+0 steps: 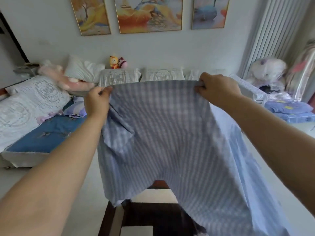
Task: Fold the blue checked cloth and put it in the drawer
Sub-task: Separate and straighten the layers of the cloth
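Blue checked cloth (170,133) held spread, top edge pinched by left hand (97,103), right hand (218,89); sofa (34,106) behind.

Soft, even daylight across a pale room, no hard shadows, motion blur smearing the blue checked cloth (170,133), faint shade beneath it on dark furniture, wide-angle bending at the edges, paintings (148,14) tilting inward
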A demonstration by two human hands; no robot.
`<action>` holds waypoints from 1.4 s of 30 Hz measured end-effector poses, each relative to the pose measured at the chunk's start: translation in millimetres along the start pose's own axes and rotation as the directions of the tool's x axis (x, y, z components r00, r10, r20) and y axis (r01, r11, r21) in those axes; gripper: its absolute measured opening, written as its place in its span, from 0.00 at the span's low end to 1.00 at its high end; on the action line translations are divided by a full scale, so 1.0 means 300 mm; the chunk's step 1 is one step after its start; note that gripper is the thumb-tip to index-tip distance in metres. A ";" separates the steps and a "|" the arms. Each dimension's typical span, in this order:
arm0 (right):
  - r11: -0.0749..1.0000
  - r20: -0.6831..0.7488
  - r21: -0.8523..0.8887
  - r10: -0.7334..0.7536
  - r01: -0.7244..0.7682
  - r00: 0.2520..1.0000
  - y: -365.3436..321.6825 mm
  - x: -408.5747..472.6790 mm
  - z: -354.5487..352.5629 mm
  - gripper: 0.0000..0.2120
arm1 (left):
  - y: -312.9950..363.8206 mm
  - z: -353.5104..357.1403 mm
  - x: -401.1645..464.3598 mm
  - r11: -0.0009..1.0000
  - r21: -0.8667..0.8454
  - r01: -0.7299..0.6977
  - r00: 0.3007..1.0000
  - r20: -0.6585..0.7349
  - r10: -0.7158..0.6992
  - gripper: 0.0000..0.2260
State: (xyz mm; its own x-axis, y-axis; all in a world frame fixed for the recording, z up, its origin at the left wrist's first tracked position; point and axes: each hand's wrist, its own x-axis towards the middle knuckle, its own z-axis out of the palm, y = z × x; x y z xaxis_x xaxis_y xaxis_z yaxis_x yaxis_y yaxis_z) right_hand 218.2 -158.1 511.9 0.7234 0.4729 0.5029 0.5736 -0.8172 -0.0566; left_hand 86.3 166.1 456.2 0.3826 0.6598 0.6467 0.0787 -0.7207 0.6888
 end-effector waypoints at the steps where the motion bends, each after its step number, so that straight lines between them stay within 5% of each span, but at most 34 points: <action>1: 0.999 0.100 -0.050 0.025 -0.020 0.995 0.006 -0.010 0.013 0.15 | 0.032 0.000 0.021 1.000 -0.013 0.027 0.999 -0.029 -0.027 0.18; 4: 1.000 0.302 -0.015 -0.009 0.014 0.953 0.045 -0.054 0.080 0.14 | 0.106 0.006 0.070 1.000 -0.015 -0.021 0.997 -0.077 0.020 0.21; 7: 0.930 0.345 0.329 0.039 -0.160 0.938 0.112 -0.100 0.130 0.19 | 0.114 0.031 0.063 0.998 0.024 -0.056 0.998 -0.031 0.057 0.21; 12: 0.914 0.278 0.369 0.064 -0.168 0.958 0.187 -0.143 0.125 0.19 | 0.115 0.058 0.026 0.991 0.068 -0.116 0.992 0.062 0.112 0.21; 18: 0.910 0.118 0.394 0.090 -0.130 0.989 0.178 -0.118 0.018 0.21 | 0.128 0.018 0.030 0.993 0.017 -0.118 0.990 -0.071 0.119 0.21; 23: 0.897 0.330 0.423 -0.022 -0.127 0.944 0.213 -0.151 0.103 0.17 | 0.102 0.040 0.010 0.996 0.050 -0.069 0.997 -0.032 0.071 0.23; 27: 0.830 0.416 0.481 0.066 -0.281 0.907 0.250 -0.215 0.241 0.18 | 0.098 0.076 -0.026 0.991 0.119 -0.053 0.995 0.086 0.043 0.21; 36: 0.937 0.239 0.221 0.219 -0.272 0.946 0.213 -0.229 0.295 0.16 | 0.077 0.117 -0.030 0.966 0.247 -0.078 0.976 0.216 0.024 0.21; 42: 0.934 0.243 0.109 0.307 -0.341 0.920 0.157 -0.192 0.274 0.16 | 0.116 0.158 -0.049 0.960 0.281 -0.011 0.966 0.250 -0.062 0.17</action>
State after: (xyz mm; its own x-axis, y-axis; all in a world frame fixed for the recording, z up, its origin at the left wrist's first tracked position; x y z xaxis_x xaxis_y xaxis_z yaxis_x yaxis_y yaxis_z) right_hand 235.3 -196.7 409.3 0.9352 0.2639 0.2362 0.3310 -0.8883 -0.3182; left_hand 127.0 121.4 455.2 0.5950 0.6289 0.5005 0.3300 -0.7589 0.5614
